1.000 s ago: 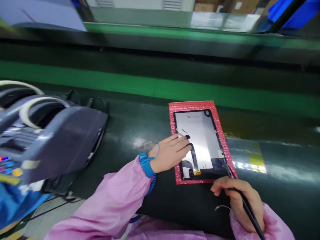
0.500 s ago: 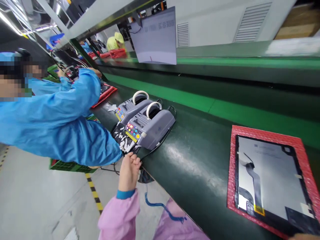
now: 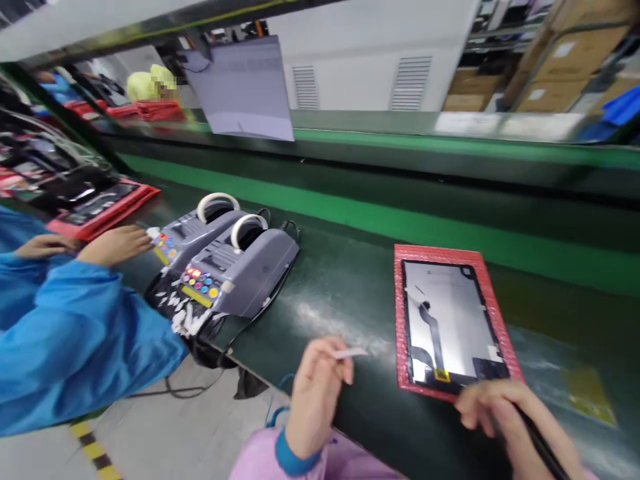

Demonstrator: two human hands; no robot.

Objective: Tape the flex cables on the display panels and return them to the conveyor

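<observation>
My left hand (image 3: 316, 387) is raised above the front of the bench, pinching a short white strip of tape (image 3: 357, 352) between thumb and fingers. My right hand (image 3: 517, 417) is curled round a slender black tool (image 3: 543, 445); its tip is hidden, so its exact kind cannot be told. Just beyond that hand lies a tablet-size display panel (image 3: 457, 313), its silver back facing up, with a dark flex cable (image 3: 434, 337) across it. Under the panel is a red bubble-wrap sheet (image 3: 401, 320).
Two grey tape dispensers (image 3: 255, 280) with white rolls stand left on the green bench (image 3: 330, 293). White scraps (image 3: 189, 320) lie before them. A co-worker's hand (image 3: 117, 245) reaches to the farther dispenser. A yellowish film (image 3: 590, 397) lies right of the panel.
The view has swung right. My left hand has moved from beside the dispensers toward the panel, and the white strip now shows in it. My right hand has come into fuller view.
</observation>
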